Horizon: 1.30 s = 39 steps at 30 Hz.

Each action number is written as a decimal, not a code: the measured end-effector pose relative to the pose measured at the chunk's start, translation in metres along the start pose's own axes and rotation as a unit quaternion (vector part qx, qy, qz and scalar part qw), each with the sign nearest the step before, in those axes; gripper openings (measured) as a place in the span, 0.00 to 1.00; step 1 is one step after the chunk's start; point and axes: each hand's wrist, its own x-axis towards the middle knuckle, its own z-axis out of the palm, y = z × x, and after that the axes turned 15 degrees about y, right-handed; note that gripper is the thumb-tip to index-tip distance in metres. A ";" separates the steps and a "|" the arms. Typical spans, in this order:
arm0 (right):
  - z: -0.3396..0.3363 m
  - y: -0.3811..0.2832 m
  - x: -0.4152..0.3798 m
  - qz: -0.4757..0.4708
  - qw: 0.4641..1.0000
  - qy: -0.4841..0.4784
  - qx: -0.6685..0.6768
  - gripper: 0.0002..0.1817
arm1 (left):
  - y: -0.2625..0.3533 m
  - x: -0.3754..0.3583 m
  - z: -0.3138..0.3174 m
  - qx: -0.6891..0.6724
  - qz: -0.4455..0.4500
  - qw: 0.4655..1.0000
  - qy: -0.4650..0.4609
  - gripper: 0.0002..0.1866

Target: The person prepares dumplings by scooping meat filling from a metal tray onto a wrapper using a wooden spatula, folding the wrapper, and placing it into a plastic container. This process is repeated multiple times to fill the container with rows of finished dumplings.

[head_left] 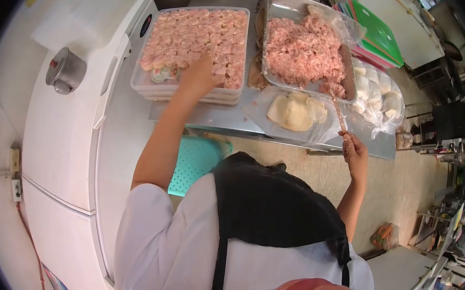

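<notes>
While the right hand (355, 153) is out over the near edge of the steel table (386, 144), its fingers are closed around the lower end of a narrow stick (340, 118), whose far end meets the minced meat (301, 49) at the near right corner of the metal pan (265, 72). The stick looks light and stiff, though the pinkish smears along it would likely make it slippery, so the end nearest the person seems the best place to hold it. Its long axis runs away from the body, leaning slightly left toward the pan. The meat itself should be soft, sticky and heavy in bulk. On the other side, the left hand (199, 80) reaches over the plastic tray (249, 37), fingers bent down among rows of pale, meat-topped dumplings (193, 31); whether they pinch one cannot be told. Those pieces look soft and easily dented, best taken lightly by the sides. Between the hands, a pile of dough wrappers (294, 112) lies on plastic, probably limp and easily torn.
</notes>
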 end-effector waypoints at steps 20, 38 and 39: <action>0.007 -0.006 0.023 -0.065 0.996 -0.027 -0.063 0.14 | -0.002 -0.009 0.006 -0.011 0.067 0.995 0.077 0.21; 0.001 -0.006 0.169 -0.561 0.687 -0.073 -0.456 0.05 | 0.162 -0.037 0.095 -0.160 0.206 0.965 -0.017 0.14; -0.005 -0.009 0.174 -0.566 0.686 -0.093 -0.448 0.06 | 0.166 -0.043 0.124 -0.179 0.209 0.960 -0.048 0.15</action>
